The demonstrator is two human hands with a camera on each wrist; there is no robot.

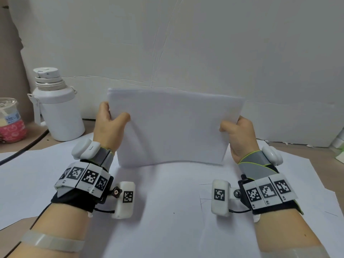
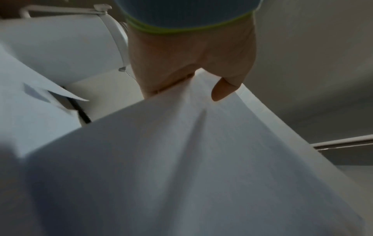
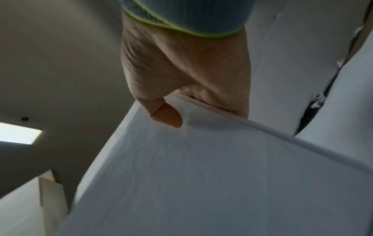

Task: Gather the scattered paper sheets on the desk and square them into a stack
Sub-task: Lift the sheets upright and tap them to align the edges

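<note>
A stack of white paper sheets (image 1: 173, 127) stands upright on its long edge above the desk, held between both hands. My left hand (image 1: 109, 121) grips its left edge, thumb on the near face and fingers behind. My right hand (image 1: 236, 133) grips the right edge the same way. In the left wrist view the left hand (image 2: 193, 79) pinches the stack (image 2: 201, 159), which creases under the thumb. The right wrist view has the right hand (image 3: 181, 108) pinching the stack (image 3: 201, 175). The stack's bottom edge bows slightly over the sheets lying beneath.
Large white sheets (image 1: 167, 211) cover the desk under my hands. A white bottle (image 1: 57, 108) stands at the back left, with a pink-labelled cup (image 1: 10, 121) at the left edge. A white wall panel (image 1: 186, 43) rises close behind. A black cable (image 1: 22, 149) runs across the left.
</note>
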